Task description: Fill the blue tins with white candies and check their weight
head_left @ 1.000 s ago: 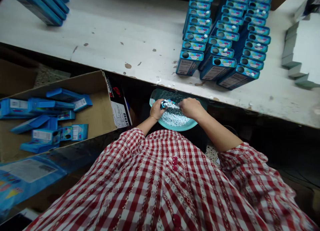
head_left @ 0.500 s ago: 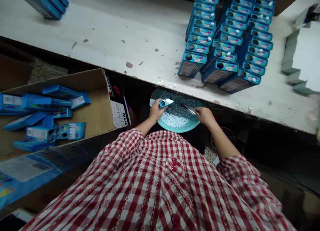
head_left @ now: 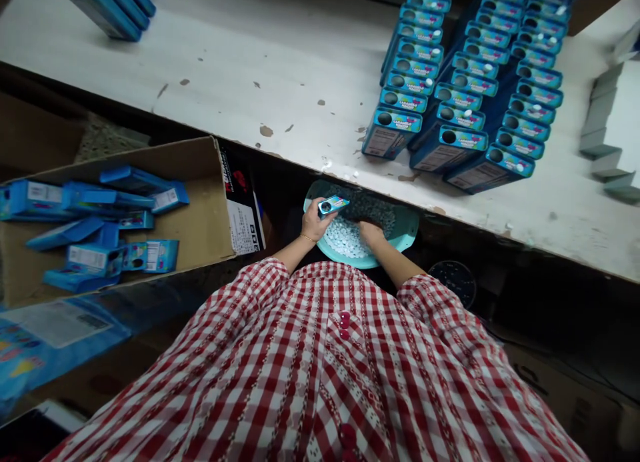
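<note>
My left hand [head_left: 311, 221] is wrapped round a small blue box [head_left: 333, 205], whose top end with a dark round hole faces up. The box is over the left side of a turquoise basin [head_left: 406, 238] filled with small white pieces [head_left: 348, 239]. Low over the basin's middle, my right hand [head_left: 371, 234] has its fingers curled down at the pieces. Its fingertips and whatever they hold are hidden in shadow.
On the white table [head_left: 225, 69], rows of upright blue boxes [head_left: 397, 120] stand at the right, more blue boxes [head_left: 107, 9] at the far left. A cardboard box [head_left: 200, 202] with loose blue boxes [head_left: 93, 259] lies left of the basin. White cartons [head_left: 617, 115] stand far right.
My right hand has moved left and into the basin; the metal scoop-like tool seen in it before no longer shows. My left hand still holds the box. The view has shifted slightly.
</note>
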### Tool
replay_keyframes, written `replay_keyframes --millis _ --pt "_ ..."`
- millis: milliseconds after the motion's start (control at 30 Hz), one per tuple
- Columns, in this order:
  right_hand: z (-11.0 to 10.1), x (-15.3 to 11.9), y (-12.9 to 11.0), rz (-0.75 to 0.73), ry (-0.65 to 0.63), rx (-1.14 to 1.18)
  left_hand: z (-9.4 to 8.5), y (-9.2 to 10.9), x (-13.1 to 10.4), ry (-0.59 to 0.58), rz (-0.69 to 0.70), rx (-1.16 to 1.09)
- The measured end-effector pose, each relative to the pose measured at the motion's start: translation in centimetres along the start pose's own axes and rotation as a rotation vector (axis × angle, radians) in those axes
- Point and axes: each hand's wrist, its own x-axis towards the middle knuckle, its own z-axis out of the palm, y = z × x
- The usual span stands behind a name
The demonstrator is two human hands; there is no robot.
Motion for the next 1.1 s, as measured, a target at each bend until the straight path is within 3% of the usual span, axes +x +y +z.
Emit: replay_keyframes --millis 100,233,367,500,633,767,933,1033,1100 --pt "1.4 -0.3 0.6 0.010 -0.057 0.112 0.1 -0.1 0.1 0.001 0.015 0.012" --pt "1.2 -0.5 1.6 -0.043 -0.101 0.264 0.1 -0.1 0.2 0.005 0.019 0.007" --pt "-0.7 -2.4 2.4 -0.083 -0.063 0.379 0.0 0.1 0.1 0.005 0.007 0.000" --pt "-3.9 -5.3 2.6 -0.087 0.038 0.431 0.1 0.0 0.1 -0.020 0.021 0.000" --pt "-8.0 -7.4 0.5 -0.068 0.185 0.286 0.3 -0.2 0.1 -0.083 0.098 0.027" --pt "-11.3 -8.0 -3.9 0.042 0.161 -0.108 0.4 -0.4 0.0 -0.132 0.195 0.055" --pt "-12.8 -7.6 -8.3 -0.003 0.165 -0.305 0.7 -0.7 0.0 -0.149 0.272 0.098" --pt "-13.3 -8.1 -8.8 -0.035 0.193 -0.336 0.7 -0.8 -0.1 -0.133 0.276 0.096" --pt "-13.6 -9.0 -7.8 -0.012 0.185 -0.343 0.7 -0.7 -0.1 -0.124 0.273 0.083"
